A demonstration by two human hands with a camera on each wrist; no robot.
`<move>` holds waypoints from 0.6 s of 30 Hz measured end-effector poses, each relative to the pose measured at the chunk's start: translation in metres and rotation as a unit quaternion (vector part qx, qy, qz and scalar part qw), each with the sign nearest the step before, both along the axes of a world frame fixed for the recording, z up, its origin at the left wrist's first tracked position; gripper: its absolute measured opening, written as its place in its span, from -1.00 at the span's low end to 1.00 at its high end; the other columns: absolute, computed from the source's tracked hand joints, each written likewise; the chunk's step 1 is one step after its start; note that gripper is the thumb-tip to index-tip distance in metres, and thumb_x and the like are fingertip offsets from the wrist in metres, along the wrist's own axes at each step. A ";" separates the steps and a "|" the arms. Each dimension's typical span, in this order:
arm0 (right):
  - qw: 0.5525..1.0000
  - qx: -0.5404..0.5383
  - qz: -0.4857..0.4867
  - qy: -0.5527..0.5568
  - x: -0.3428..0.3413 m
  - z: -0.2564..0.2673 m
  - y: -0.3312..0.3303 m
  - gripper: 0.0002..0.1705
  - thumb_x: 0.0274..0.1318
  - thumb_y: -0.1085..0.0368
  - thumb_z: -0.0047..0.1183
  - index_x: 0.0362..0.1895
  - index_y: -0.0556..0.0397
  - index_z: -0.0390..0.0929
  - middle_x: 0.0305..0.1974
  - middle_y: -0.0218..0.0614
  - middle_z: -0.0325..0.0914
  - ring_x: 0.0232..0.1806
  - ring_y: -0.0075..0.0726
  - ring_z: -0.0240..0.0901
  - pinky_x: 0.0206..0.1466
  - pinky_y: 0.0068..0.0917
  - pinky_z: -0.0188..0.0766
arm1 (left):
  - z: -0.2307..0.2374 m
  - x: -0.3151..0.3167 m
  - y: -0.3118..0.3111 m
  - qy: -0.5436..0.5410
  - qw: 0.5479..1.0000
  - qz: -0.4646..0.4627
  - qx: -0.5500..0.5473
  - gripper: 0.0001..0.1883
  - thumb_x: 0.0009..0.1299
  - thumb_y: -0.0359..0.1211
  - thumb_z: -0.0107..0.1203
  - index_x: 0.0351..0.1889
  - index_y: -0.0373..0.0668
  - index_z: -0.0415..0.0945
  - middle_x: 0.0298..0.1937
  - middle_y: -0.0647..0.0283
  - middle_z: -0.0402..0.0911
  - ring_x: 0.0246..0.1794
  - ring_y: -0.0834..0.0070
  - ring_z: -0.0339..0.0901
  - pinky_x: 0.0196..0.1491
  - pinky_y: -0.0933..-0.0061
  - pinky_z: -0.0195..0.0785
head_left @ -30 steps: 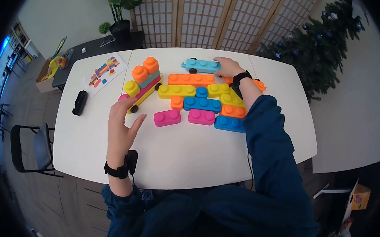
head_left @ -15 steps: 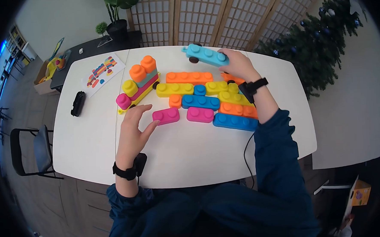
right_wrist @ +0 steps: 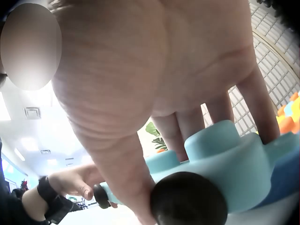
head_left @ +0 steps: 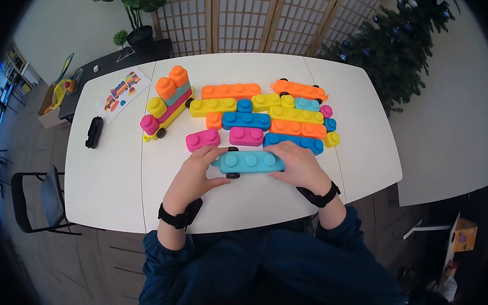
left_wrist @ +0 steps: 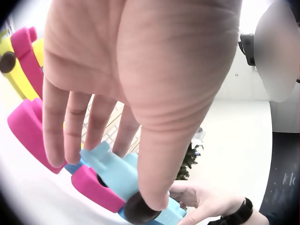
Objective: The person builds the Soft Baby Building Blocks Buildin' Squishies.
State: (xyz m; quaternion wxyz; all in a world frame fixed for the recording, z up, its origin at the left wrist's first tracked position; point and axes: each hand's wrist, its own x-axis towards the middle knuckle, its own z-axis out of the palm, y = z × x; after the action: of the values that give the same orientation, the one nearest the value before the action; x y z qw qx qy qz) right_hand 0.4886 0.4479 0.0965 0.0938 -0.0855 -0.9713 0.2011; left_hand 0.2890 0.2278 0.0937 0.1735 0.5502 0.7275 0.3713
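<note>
A lattice screen (head_left: 248, 19) stands behind the white table (head_left: 102, 187). A black chair (head_left: 43, 201) sits on grey flooring (head_left: 89, 260), left of the table; ceiling lights glow.

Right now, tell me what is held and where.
The light-blue wheeled block: the right hand grips its right end, thumb near, fingers far. The left hand frames its left end; whether it grips is unclear.
</note>
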 end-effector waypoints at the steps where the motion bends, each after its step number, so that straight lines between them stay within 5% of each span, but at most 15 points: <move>1: 1.000 0.011 -0.010 -0.003 0.001 -0.006 -0.003 -0.38 -0.16 0.27 0.40 0.11 -0.12 0.55 -0.05 -0.36 0.63 0.12 -0.15 0.54 -0.02 -0.22 0.57 | -0.003 0.002 0.001 -0.008 1.000 -0.009 -0.015 -0.26 0.09 -0.34 0.55 0.28 -0.09 0.50 0.21 0.16 0.57 0.09 0.17 0.58 0.07 0.24 0.53; 14: 0.999 -0.022 -0.013 0.024 0.007 -0.028 -0.009 -0.42 -0.13 0.27 0.43 0.07 -0.09 0.57 0.00 -0.34 0.64 0.16 -0.13 0.53 0.05 -0.24 0.56 | -0.020 0.017 0.007 0.049 0.998 0.014 -0.043 -0.36 0.09 -0.37 0.51 0.19 -0.12 0.58 0.11 0.08 0.59 0.08 0.04 0.58 0.16 0.20 0.49; 18: 0.993 -0.065 -0.057 0.086 0.021 -0.034 0.001 -0.58 -0.02 0.31 0.40 -0.02 -0.03 0.62 -0.03 -0.34 0.64 0.07 -0.10 0.57 0.03 -0.24 0.56 | -0.020 0.016 0.008 0.048 0.997 0.022 -0.055 -0.36 0.09 -0.37 0.51 0.20 -0.12 0.58 0.09 0.06 0.60 0.08 0.04 0.58 0.16 0.20 0.50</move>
State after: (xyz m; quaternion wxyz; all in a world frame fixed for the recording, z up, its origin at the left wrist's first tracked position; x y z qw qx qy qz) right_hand 0.5098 0.4488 0.0630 0.1822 -0.1292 -0.9382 0.2645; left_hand 0.3047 0.2363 0.0737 0.1595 0.5408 0.7664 0.3077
